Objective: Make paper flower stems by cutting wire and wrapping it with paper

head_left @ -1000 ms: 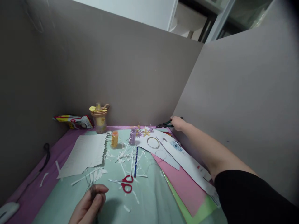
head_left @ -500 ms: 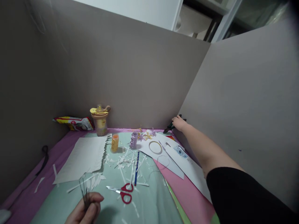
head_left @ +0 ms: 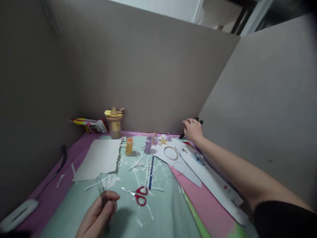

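Where the picture runs off at the lower left, a white object (head_left: 18, 215) lies half cut off on the purple cloth of the table (head_left: 49, 198), too blurred to name, with a black cord (head_left: 61, 158) trailing past it. Low in the view, the left hand (head_left: 99, 216) is closed, thumb pressed to fingers around a bundle of thin dark strands (head_left: 102, 191) that stand up above a white sheet (head_left: 100, 158); its wrist is cut off by the bottom edge. Just right of it lie red scissors (head_left: 140, 195) and a blue pen (head_left: 151, 168) among paper scraps, with an orange spool (head_left: 129, 146) and a purple spool (head_left: 148, 144) farther back. At the far right corner, against the grey partition, the right hand (head_left: 193, 129) is curled knuckles-up over a dark tool (head_left: 199, 121), hiding all but its two ends, so its kind is hard to tell. A second ago the tool lay in plainer sight, pointing left with the fingers only at its handles; the hand has since closed over it, while the left hand keeps its hold on the strands.
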Available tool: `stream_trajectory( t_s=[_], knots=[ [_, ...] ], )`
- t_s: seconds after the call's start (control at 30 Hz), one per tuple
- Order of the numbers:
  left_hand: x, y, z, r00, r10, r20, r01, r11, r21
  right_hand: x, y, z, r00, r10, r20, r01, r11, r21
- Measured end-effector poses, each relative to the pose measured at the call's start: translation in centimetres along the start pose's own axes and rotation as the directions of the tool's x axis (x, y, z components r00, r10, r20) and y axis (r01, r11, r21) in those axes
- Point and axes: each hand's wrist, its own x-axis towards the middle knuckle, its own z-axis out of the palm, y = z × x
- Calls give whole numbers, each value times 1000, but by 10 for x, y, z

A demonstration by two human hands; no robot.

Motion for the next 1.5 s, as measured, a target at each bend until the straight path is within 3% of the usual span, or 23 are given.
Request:
stream_trajectory(
  t_s=[0.07, 0.17, 0.27, 0.37, 0.43, 0.57, 0.67, 0.9, 1.17, 1.23, 1.3, 1.37, 1.43, 1.5],
  knots=[
    [2, 4, 1, 990, 114, 78, -114, 993, 3, -28, -57, -24, 995, -94, -20, 94, 919, 383],
    [5, 4, 0, 950, 198, 240, -199, 980, -21, -87, -144, -66, 926, -361, 108, 129, 573, 809],
    [5, 0, 0, 880, 288, 379, -291, 955, -50, -138, -209, -94, 822, -521, 229, -94, 273, 957],
    [2, -3, 1, 857, 319, 405, -336, 941, -32, -160, -243, -100, 823, -480, 305, -296, 97, 950],
    [1, -4, 2, 850, 325, 415, -357, 934, 2, -162, -252, -99, 851, -409, 330, -326, 82, 942],
    [6, -10, 4, 827, 391, 404, -457, 886, 76, -162, -256, -97, 891, -331, 312, -254, 207, 945],
    [10, -15, 5, 822, 389, 416, -477, 870, 128, -165, -257, -94, 891, -329, 313, -246, 228, 942],
    [18, -13, -4, 891, 193, 411, -162, 981, -111, -162, -247, -85, 857, -305, 414, -368, 200, 908],
    [26, -18, -8, 924, 68, 377, -60, 998, -32, -159, -238, -90, 864, -275, 421, -388, 168, 906],
    [27, -11, -13, 938, 84, 335, -104, 994, 41, -156, -233, -92, 878, -234, 418, -388, 162, 907],
    [30, -1, -20, 950, 226, 214, -273, 936, 224, -153, -228, -92, 885, -205, 418, -392, 155, 907],
    [34, 9, -26, 884, 462, 72, -437, 760, 480, -150, -224, -90, 884, -195, 425, -405, 137, 904],
    [35, 16, -27, 828, 553, 93, -482, 618, 621, -150, -223, -89, 879, -203, 432, -415, 122, 902],
    [31, 19, -23, 864, 438, 247, -491, 627, 605, -151, -225, -91, 882, -215, 420, -398, 139, 907]
  ],
)
